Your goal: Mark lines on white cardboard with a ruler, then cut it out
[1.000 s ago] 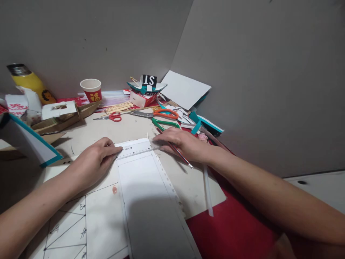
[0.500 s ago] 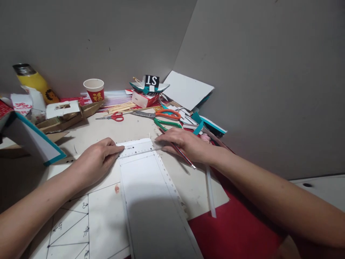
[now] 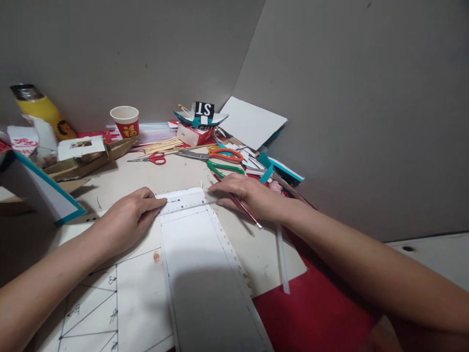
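The left hand (image 3: 126, 220) has its fingers closed on the nine-o'clock end of the clear ruler (image 3: 186, 201), which lies across the far end of a long white sheet (image 3: 198, 254). The right hand (image 3: 252, 195) grips a pencil (image 3: 248, 214), thumb and forefinger slightly parted by the ruler's three-o'clock end. On the tabletop (image 3: 190, 173), red-handled scissors (image 3: 157, 158) lie toward eleven, orange-and-green-handled scissors (image 3: 223, 155) toward one.

Hands on ruler (image 3: 185, 202), pencil (image 3: 251, 216), white sheet (image 3: 198, 254)
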`<state>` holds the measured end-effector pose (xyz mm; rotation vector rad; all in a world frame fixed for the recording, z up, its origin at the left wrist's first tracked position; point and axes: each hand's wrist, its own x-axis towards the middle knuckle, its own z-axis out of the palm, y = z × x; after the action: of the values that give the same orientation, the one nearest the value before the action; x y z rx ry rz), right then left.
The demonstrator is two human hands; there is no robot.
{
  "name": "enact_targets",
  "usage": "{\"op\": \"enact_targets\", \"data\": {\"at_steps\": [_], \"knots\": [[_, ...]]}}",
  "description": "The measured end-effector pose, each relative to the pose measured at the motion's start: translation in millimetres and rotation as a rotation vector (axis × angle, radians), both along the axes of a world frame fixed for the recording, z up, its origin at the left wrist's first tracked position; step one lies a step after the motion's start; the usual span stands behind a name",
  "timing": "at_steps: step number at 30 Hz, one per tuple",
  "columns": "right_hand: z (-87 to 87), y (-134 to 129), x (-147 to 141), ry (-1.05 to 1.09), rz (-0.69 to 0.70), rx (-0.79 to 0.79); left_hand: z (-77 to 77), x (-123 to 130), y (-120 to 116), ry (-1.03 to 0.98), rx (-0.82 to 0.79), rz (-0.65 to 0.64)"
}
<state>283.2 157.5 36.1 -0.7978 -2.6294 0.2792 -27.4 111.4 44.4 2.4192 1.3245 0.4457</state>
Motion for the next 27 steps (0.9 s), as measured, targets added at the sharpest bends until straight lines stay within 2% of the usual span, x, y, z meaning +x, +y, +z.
{"op": "enact_targets", "data": {"at_steps": [13,27], "knots": [[-0.5,0.9,0.8,-0.003,0.019,0.002,-4.4,-2.7,1.6,-0.037,-0.006,-0.019],[1.8,0.3,0.3,-0.01,0.022,0.02,4.4,-3.4,6.4,-0.043,-0.105,-0.005]]}}
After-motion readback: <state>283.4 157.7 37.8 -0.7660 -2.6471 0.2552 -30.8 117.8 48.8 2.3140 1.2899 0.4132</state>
